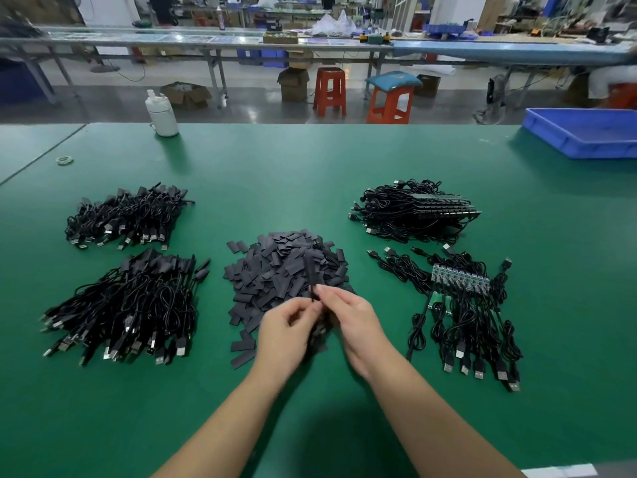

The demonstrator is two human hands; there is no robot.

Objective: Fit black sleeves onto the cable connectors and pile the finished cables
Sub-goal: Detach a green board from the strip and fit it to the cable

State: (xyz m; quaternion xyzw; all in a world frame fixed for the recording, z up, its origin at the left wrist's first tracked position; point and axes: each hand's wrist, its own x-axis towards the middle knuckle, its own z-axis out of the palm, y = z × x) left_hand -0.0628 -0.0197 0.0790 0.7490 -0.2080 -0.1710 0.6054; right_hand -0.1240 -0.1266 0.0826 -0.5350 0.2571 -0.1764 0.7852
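Sleeve stands upright over the sleeve heap, pinched between left hand and right hand fingertips, likely for threading; sleeved cables piled left.

A green counter filled the foreground, with a white lidded jug near its far edge and a blue plastic tray at its right corner. Beyond lay a grey, glossy floor. Two orange plastic stools stood beside open cardboard boxes, under a long workbench cluttered with boxes and bags. The far background was blurred.
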